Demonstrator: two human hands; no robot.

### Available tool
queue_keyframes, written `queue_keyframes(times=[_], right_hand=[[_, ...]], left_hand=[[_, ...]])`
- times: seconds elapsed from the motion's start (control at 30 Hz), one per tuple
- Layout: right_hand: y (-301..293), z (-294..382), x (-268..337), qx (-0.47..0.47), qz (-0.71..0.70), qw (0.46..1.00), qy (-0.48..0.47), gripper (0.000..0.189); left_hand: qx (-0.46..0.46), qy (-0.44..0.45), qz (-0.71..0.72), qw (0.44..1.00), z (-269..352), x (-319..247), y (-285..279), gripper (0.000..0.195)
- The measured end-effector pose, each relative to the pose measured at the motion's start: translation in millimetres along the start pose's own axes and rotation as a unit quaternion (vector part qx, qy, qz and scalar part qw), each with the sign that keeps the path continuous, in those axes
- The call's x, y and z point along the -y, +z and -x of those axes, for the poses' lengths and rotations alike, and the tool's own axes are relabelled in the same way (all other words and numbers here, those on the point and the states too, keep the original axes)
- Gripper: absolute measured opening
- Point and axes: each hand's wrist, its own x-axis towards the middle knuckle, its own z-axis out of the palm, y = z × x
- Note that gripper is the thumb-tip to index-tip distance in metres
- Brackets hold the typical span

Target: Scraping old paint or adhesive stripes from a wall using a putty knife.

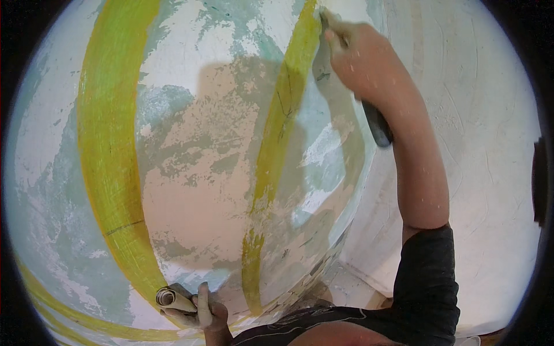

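Observation:
My right hand (352,54), raised at the upper right, is closed around a tool whose dark rounded handle end (377,125) sticks out below the wrist. The tool's working end is hard to make out near my fingertips, close to a yellow-green stripe (281,125) on the patchy white and pale-green wall (203,207). Low in the view, my left hand (201,309) holds a rolled sheet (175,299), pale and possibly sandpaper, near the foot of a wider yellow-green stripe (108,129). Pencil-like lines mark both stripes.
To the right stands a whitish surface (471,173) with wrinkles or drips. A broken, rough edge (320,270) borders the patchy wall at the lower right. More yellow bands (108,331) run along the bottom left. Shadows of the head and arm fall on the wall.

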Motion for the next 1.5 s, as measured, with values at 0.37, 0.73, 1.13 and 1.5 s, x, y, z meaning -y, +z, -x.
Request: queue_keyframes(times=[0.37, 0.73, 1.13, 1.5], right_hand=[[2, -4, -14, -0.011, 0.013, 0.999, -0.046, 0.036], [5, -17, -6, -0.035, 0.060, 0.997, -0.023, 0.031], [4, -7, -14, -0.018, 0.035, 0.995, -0.096, 0.036], [14, 10, -15, -0.038, 0.015, 0.997, -0.069, 0.033]], left_hand=[[0.004, 0.017, 0.020, 1.000, -22, -10, 2, 0.026], [0.021, -0.011, -0.041, 0.999, 1, -1, -1, 0.029], [-0.012, -0.021, -0.007, 1.000, 8, -2, -1, 0.020], [-0.009, -0.045, -0.002, 0.999, 8, -5, 1, 0.025]])
